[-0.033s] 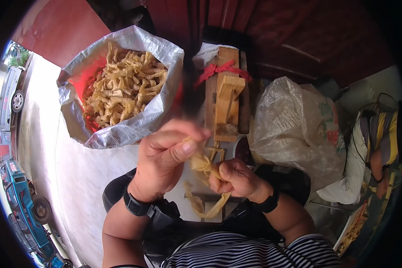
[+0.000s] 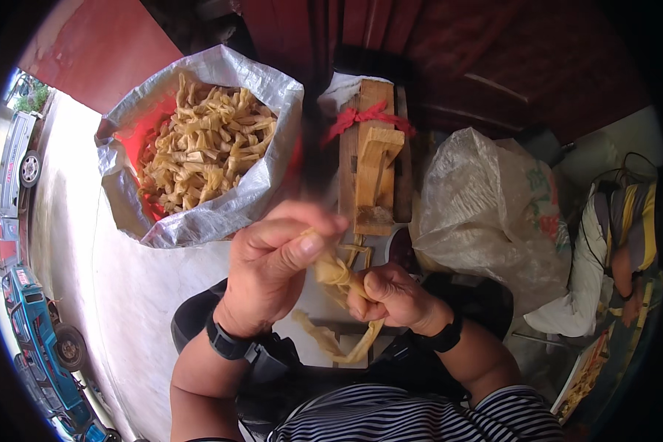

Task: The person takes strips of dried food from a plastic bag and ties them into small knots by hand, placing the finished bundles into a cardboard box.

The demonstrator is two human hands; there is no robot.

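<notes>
Between my hands is a soft, yellowish-brown strip (image 2: pixel 333 274) with a knot or wrap in its middle; I cannot tell what it is made of. My left hand (image 2: pixel 269 254) pinches its upper end between thumb and fingers, and those fingers are partly blurred. Lower down, my right hand (image 2: pixel 399 293) is closed round the strip, thumb pressed on top. A loose tail hangs in a curve below the right hand. At the far left, a silvery sack (image 2: pixel 269 166) with a red lining holds a heap of similar knotted yellowish pieces (image 2: pixel 206 144).
Ahead stands a wooden device (image 2: pixel 376 169) tied with a red cloth (image 2: pixel 368 116). Right of it sits a translucent plastic bag (image 2: pixel 486 206). Another person's arm (image 2: pixel 623 272) shows at the far right. Parked vehicles (image 2: pixel 40 324) line the left edge.
The strip's loose tail has swung slightly left and lower. Both hands stay in nearly the same place.
</notes>
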